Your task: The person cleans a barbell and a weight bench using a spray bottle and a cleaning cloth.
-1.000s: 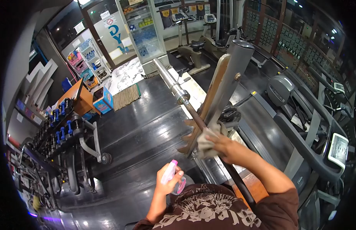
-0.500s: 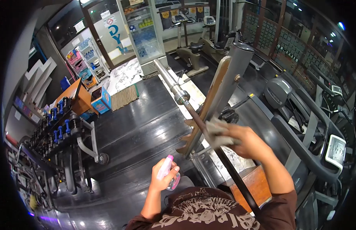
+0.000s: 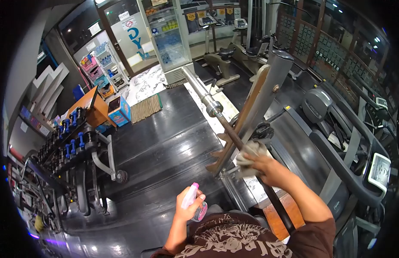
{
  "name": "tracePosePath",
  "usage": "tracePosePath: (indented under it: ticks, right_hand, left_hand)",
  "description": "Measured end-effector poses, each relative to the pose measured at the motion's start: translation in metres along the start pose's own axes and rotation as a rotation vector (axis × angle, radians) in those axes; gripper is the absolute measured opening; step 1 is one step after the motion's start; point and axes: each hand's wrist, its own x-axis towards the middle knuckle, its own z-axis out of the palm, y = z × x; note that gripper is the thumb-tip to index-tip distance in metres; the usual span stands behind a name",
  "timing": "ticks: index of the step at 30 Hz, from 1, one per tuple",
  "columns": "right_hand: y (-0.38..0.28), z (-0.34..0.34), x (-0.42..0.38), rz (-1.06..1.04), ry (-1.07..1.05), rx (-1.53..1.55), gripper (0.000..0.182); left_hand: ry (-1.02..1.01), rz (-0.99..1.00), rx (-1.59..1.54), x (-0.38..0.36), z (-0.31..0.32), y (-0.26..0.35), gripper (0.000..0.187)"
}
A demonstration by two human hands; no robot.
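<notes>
My left hand [image 3: 187, 205] is closed round a spray bottle [image 3: 189, 196] with a pink top, held low in front of my shirt. A greyish cloth [image 3: 252, 155] is in my right hand [image 3: 268, 169], pressed on the dark shaft of a barbell [image 3: 274, 200]. The barbell's silver sleeve [image 3: 199, 91] points away towards the fridge. Beside the shaft rises a metal rack upright [image 3: 264, 96] with notched hooks [image 3: 216, 158].
Dumbbells on a rack [image 3: 75, 146] stand at the left. An orange desk [image 3: 95, 109], a blue box [image 3: 119, 112] and a striped mat [image 3: 146, 109] lie beyond. Treadmills [image 3: 350, 167] fill the right side; a wooden box [image 3: 283, 215] is below the bar.
The view has shifted, so the surroundings appear further right. My right hand and the cloth remain on the bar's shaft, slightly lower in view. My left hand still holds the bottle.
</notes>
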Motion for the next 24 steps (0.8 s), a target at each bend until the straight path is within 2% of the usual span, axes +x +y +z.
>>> tracePosePath:
  ticks: [1,3,7,10,13,15,19,24]
  right_hand:
    - [-0.012,-0.006,-0.02,0.084,-0.058,0.067,0.062]
    - [-0.043,-0.024,-0.055,0.259,-0.144,0.16,0.06]
    - [-0.076,-0.039,-0.119,0.374,-0.142,0.18,0.05]
    - [-0.083,-0.044,-0.13,0.454,-0.008,0.13,0.047]
    - [-0.081,-0.032,-0.1,0.427,0.352,0.063,0.042]
    - [-0.069,-0.021,-0.065,0.322,0.418,0.002,0.039]
    - [-0.027,0.012,0.035,0.062,0.38,-0.038,0.045]
    - [0.01,0.04,0.115,-0.053,0.294,-0.356,0.048]
  left_hand:
    - [-0.01,-0.003,-0.01,0.004,0.0,0.001,0.012]
    - [-0.042,-0.018,-0.029,0.013,0.001,0.008,0.013]
    - [-0.13,-0.015,0.02,0.032,-0.007,0.018,0.013]
    - [-0.137,-0.047,-0.019,0.038,-0.017,0.016,0.014]
    - [-0.146,-0.02,-0.022,0.041,-0.028,0.013,0.014]
    - [-0.153,-0.022,0.002,0.042,-0.034,0.01,0.015]
    - [-0.161,0.007,0.009,0.036,-0.036,0.019,0.016]
    - [-0.16,0.061,0.052,0.019,-0.043,0.025,0.017]
